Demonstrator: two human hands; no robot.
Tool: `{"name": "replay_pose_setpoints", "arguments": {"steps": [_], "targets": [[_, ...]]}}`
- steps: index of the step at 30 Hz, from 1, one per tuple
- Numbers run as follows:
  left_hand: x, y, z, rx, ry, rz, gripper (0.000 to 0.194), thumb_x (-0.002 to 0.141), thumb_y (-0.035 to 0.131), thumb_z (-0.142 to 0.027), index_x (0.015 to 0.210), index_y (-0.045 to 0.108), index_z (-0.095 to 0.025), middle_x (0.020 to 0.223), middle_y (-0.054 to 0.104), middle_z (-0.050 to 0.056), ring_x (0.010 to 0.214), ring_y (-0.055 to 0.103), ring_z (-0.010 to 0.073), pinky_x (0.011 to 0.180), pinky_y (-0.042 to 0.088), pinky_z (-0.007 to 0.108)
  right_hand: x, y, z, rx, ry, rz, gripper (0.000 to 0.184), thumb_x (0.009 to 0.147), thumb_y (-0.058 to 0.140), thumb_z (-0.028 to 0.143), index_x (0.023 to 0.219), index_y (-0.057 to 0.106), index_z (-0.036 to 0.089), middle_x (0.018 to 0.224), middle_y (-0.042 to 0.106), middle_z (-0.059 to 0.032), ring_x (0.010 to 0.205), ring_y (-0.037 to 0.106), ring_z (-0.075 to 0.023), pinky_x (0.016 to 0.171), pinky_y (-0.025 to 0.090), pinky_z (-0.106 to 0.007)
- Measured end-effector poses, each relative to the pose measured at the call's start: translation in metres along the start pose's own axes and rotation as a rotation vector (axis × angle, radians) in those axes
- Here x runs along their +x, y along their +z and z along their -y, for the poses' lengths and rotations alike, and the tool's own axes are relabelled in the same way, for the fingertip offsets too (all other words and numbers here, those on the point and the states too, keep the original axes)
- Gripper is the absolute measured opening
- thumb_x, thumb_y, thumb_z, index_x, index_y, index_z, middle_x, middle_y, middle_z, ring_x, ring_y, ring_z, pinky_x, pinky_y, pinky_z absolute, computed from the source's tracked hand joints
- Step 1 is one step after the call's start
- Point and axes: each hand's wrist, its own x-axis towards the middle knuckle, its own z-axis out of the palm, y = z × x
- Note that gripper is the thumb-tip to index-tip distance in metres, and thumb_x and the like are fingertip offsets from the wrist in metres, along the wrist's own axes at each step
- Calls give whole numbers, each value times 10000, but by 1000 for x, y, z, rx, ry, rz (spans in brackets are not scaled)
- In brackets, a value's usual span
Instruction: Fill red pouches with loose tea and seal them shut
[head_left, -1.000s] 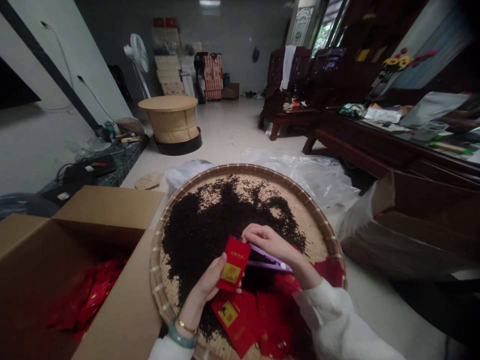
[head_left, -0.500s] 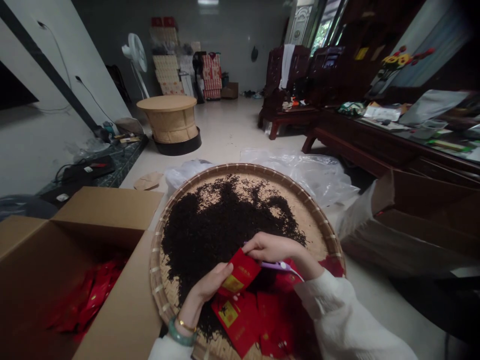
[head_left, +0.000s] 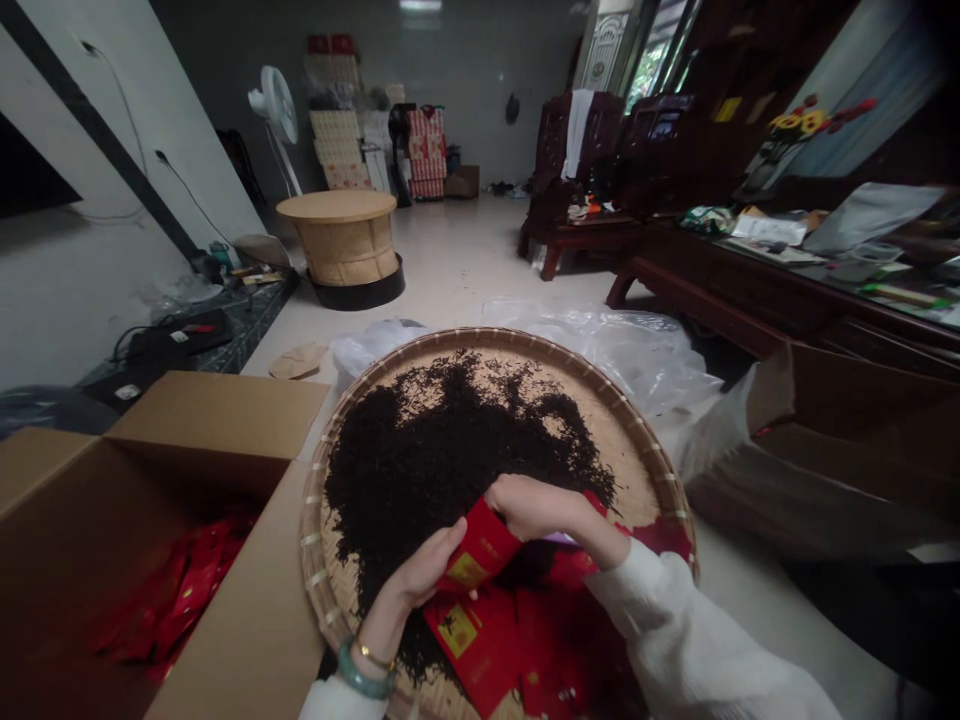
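My left hand (head_left: 429, 570) is closed on a small red packet (head_left: 480, 548) with a yellow patch, thumb on its front. My right hand (head_left: 534, 503) is curled at the packet's top edge; its fingertips are hidden at the opening, so what they hold does not show. Both hands are over a round woven bamboo tray (head_left: 651, 455) spread with dark dried leaves (head_left: 427, 455) like loose tea. More red packets (head_left: 487, 645) lie on the tray's near side below my hands. A purple tool (head_left: 561, 538) shows only in part, behind my right wrist.
At the left, an open cardboard box (head_left: 247, 600) holds several red packets (head_left: 184, 590). Another open box (head_left: 847, 440) stands at the right. Plastic sheeting (head_left: 622, 345) lies beyond the tray. Farther off are a round wooden stand (head_left: 345, 245), a fan (head_left: 277, 105) and a dark wooden table (head_left: 697, 290).
My right hand has shifted slightly down and curled more over the packet's opening. It now covers more of the purple tool. My left hand keeps its hold on the packet.
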Motion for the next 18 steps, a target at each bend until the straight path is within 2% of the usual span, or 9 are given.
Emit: {"name": "replay_pose_setpoints", "arguments": {"steps": [4,9,11,14,18], "targets": [[1,-3,-2,-63,15,-24,591,636,656,-688,750,644,-108,561,642,27,439,574,123,443,513,250,2,-7,-7,190,-44,-45,193,671,627,76,800,742,162,741,730,-11,661,638,-153,568,399,-187],[3,-5,-6,-103,38,-45,557,701,625,-657,776,646,-106,587,662,44,449,590,138,452,524,262,4,-16,-9,230,60,-56,169,665,608,53,755,716,146,564,622,39,510,552,-97,480,353,-165],[3,-5,-6,-99,48,-55,527,730,617,-630,780,647,-106,592,663,42,456,590,141,458,520,264,4,-18,-8,196,67,-66,158,659,609,52,744,704,146,558,611,39,498,534,-91,474,348,-168],[4,-6,-6,-105,51,-75,528,754,596,-621,783,644,-96,580,657,45,436,586,147,457,517,279,3,-21,-8,161,48,-171,133,643,630,59,730,681,147,586,613,33,517,534,-94,478,355,-172],[8,-12,-3,-203,61,-69,519,777,582,-603,828,649,-90,639,682,73,490,619,167,493,516,287,6,-22,-17,350,127,-371,129,717,586,89,801,654,160,549,580,51,459,549,-95,446,387,-174]]}}
